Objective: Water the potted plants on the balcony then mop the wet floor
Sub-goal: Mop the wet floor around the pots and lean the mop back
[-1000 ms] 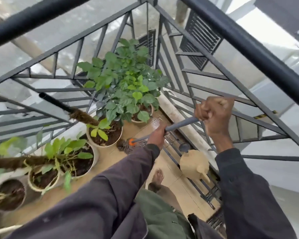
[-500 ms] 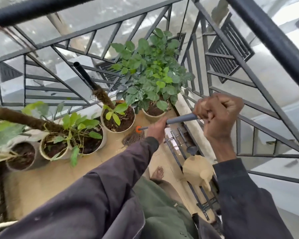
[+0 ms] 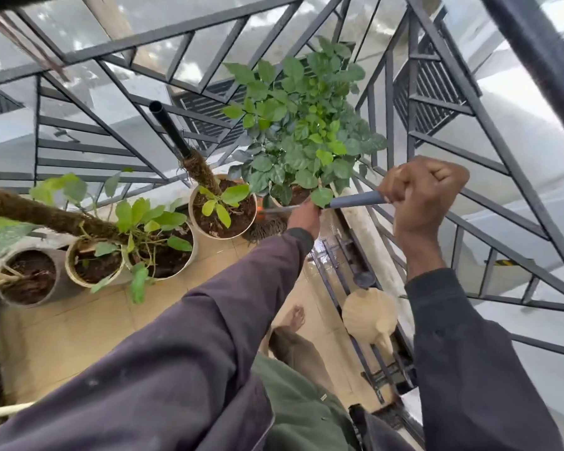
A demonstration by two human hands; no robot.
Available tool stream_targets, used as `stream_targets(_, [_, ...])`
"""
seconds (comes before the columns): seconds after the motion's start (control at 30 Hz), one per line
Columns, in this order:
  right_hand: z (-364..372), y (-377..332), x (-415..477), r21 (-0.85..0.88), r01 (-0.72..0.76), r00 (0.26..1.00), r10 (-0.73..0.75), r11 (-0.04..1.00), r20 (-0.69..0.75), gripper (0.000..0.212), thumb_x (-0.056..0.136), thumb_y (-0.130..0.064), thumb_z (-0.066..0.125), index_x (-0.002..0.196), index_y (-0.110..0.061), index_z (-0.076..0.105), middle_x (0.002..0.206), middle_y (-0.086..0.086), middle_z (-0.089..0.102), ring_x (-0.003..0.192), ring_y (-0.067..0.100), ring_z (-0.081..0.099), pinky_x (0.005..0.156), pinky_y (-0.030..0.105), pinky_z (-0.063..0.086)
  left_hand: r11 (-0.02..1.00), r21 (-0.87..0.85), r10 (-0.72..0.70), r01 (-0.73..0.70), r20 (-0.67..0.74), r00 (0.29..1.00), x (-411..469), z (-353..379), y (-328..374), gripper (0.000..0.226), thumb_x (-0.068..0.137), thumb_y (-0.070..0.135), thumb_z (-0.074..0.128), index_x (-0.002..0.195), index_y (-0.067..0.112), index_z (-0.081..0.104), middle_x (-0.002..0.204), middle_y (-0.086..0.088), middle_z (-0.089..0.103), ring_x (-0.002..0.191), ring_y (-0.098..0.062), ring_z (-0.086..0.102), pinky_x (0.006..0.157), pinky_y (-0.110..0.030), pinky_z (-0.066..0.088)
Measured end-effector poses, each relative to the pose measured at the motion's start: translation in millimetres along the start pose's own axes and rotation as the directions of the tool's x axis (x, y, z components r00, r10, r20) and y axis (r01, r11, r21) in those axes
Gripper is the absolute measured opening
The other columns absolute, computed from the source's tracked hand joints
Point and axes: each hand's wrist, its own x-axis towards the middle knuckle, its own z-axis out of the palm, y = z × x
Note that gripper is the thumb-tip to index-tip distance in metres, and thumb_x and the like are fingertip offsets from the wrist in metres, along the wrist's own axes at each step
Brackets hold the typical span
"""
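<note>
My right hand [image 3: 420, 193] grips the top end of the grey mop handle [image 3: 355, 200]. Lower down the shaft, my left hand [image 3: 303, 216] holds it too. The brown mop head [image 3: 266, 230] lies on the tan tiled floor [image 3: 79, 323] between a white pot with a moss pole [image 3: 223, 208] and the bushy green plant [image 3: 303, 131]. A wet, shiny patch [image 3: 319, 252] shows on the tiles by the railing. A beige watering can [image 3: 370, 315] stands on the floor at the right, below my right arm.
Several more potted plants [image 3: 158, 245] line the left railing. Black metal balcony railing [image 3: 437, 151] encloses the corner on two sides. My bare foot [image 3: 295, 315] stands on the tiles near the watering can. A concrete kerb [image 3: 365, 229] runs along the right railing.
The view has swung so the pots sit further right and lower. The mop head has slid in closer to the white pot, with both hands still gripping the handle.
</note>
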Motion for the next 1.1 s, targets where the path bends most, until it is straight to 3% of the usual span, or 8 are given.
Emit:
stream_targets(0.23, [6.6,-0.3,-3.5,0.021,-0.107,0.994,0.107,0.994,0.038,0.046,0.076,0.004,0.050,0.040,-0.025,0.050,0.037,-0.011,0.032,0.035,0.013,0.032,0.054,0.023,0.035,0.999,0.042,0.024,-0.023,-0.007,1.000,-40.2,5.3,-35.1,0.025,0.101,0.005,0.049,0.124,0.013,0.055,0.105,-0.016,0.069,0.093,-0.034,0.066,0.081,-0.042,0.050])
stream_targets(0.53, [-4.2,29.8,-59.6,0.126,-0.258,0.965,0.249,0.958,0.083,0.053,0.080,0.007,0.044,0.041,-0.029,0.047,0.038,-0.009,0.030,0.035,0.012,0.025,0.054,0.029,0.030,0.994,0.113,0.002,-0.009,0.065,0.998,-94.0,12.5,-89.3,0.027,0.097,-0.003,0.046,0.119,0.010,0.053,0.115,-0.012,0.064,0.100,-0.036,0.064,0.082,-0.044,0.046])
stream_targets(0.67, [-0.7,2.3,-50.8,0.173,-0.144,0.989,0.137,0.974,0.049,0.046,0.073,0.006,0.047,0.043,-0.028,0.048,0.037,-0.009,0.030,0.033,0.012,0.025,0.054,0.026,0.030,0.984,0.140,0.113,-0.114,0.020,0.993,-92.2,3.0,-67.3,0.023,0.096,-0.003,0.049,0.115,0.009,0.054,0.109,-0.013,0.063,0.093,-0.035,0.064,0.078,-0.046,0.047])
stream_targets(0.83, [8.6,-33.0,-26.4,0.182,0.014,0.995,-0.033,0.983,0.099,0.042,0.073,0.003,0.048,0.046,-0.030,0.050,0.039,-0.011,0.031,0.032,0.015,0.025,0.052,0.027,0.030,0.974,0.105,0.208,-0.200,-0.074,0.975,-58.0,-5.9,-29.0,0.037,0.093,-0.009,0.049,0.123,0.011,0.053,0.105,-0.012,0.066,0.084,-0.033,0.065,0.075,-0.047,0.055])
stream_targets(1.0, [29.6,-6.5,-22.2,-0.004,0.043,0.999,-0.042,0.999,0.034,0.036,0.074,0.008,0.050,0.048,-0.017,0.052,0.038,-0.007,0.035,0.035,0.018,0.032,0.052,0.029,0.034,0.984,0.025,0.176,-0.174,-0.061,0.983,-13.9,-11.2,-21.5,0.025,0.096,-0.008,0.048,0.113,0.009,0.055,0.102,-0.013,0.067,0.085,-0.032,0.066,0.078,-0.049,0.057])
stream_targets(1.1, [32.9,-3.1,-9.2,0.008,0.021,1.000,-0.021,1.000,-0.004,0.041,0.074,0.009,0.049,0.044,-0.019,0.053,0.036,-0.007,0.033,0.034,0.018,0.033,0.050,0.029,0.031,0.985,0.022,0.174,-0.173,-0.049,0.984,-1.9,-10.5,-20.5,0.019,0.100,-0.001,0.046,0.114,0.009,0.054,0.108,-0.015,0.067,0.088,-0.033,0.067,0.080,-0.048,0.057])
